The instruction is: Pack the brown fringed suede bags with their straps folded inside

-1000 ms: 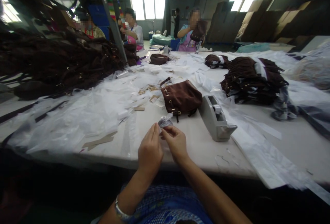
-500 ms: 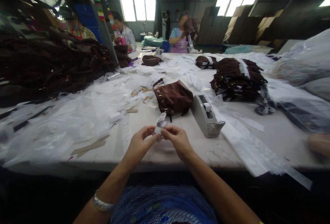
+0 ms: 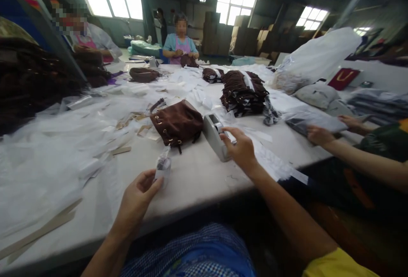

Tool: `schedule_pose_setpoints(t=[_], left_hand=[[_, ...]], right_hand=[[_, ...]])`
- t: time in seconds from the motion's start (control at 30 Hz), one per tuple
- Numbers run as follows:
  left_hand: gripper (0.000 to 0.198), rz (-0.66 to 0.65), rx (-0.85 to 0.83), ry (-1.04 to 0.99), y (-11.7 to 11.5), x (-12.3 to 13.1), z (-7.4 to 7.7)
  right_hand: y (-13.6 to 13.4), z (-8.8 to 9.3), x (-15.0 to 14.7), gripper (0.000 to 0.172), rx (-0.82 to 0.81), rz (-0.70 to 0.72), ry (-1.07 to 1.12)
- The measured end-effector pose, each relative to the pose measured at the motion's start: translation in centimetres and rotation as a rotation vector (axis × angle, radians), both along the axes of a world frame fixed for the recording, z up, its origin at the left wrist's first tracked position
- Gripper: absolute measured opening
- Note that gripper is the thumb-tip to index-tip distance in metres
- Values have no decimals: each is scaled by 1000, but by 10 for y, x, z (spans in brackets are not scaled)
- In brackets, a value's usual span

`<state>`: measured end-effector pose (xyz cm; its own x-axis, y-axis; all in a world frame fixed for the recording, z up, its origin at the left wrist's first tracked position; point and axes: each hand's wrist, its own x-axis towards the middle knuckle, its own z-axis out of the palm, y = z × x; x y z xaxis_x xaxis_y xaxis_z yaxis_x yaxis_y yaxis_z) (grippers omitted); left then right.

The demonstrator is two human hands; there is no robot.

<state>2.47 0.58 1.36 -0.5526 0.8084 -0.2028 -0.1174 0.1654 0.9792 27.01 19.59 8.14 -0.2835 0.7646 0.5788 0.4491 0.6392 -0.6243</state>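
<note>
Head view showed the person's left hand (image 3: 140, 187) pinching a small clear-wrapped packet (image 3: 163, 167) with a pale band round it, the packet upright above the near part of the worktop (image 3: 194, 187), just in front of a brown drawstring bag (image 3: 177, 122). The right hand (image 3: 240, 147) was curled at the front end of a grey tape dispenser (image 3: 214, 142), its fingers at something shiny there; whether it gripped tape or merely touched the end could not be told. The bag lay on its side, eyelets facing left, the dispenser close against its right side. Behind the dispenser sat a stack of fringed brown pieces (image 3: 242, 94) with a white band. Translucent wrapping (image 3: 60, 154) covered much of the left, card strips (image 3: 41, 230) lying near its front edge. At right, a co-worker's hand (image 3: 320, 136) touched a grey plastic-wrapped item (image 3: 298, 120).
</note>
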Motion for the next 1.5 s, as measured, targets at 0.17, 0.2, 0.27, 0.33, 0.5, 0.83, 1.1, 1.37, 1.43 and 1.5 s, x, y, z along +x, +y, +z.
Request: schedule_pose_setpoints(t=[0.17,0.2,0.27,0.33,0.5,0.83,1.1,1.37,1.43,1.5], left_hand=[[56,10,2,13,0,2,-5],[56,9,5,16,0,2,-6],[55,3,6,22,0,3,-7],[54,0,3,23,0,1,-9],[52,-3,-7,-8,-2,-2,-13],[50,-1,-17,-8,-1,-3,-17],[54,-7,30,-21,-3,-2,-12],[49,-95,128,-5,-6,6,0],[46,-115,152,6,-8,5,3],[43,-130,166,8,-9,5,6]], right_hand=[[52,-4,45,34,-413,-80,-163],[54,-7,45,36,-538,-33,-112],[54,-11,43,37,-711,51,60],[48,-9,39,36,-785,92,220],[24,14,47,31,-764,82,381],[-4,-27,65,40,-973,-40,479],[-27,-46,49,37,-728,1,293],[-91,-13,-57,32,-833,681,129],[-91,-16,-80,33,-827,729,109],[-87,-21,-94,36,-824,732,90]])
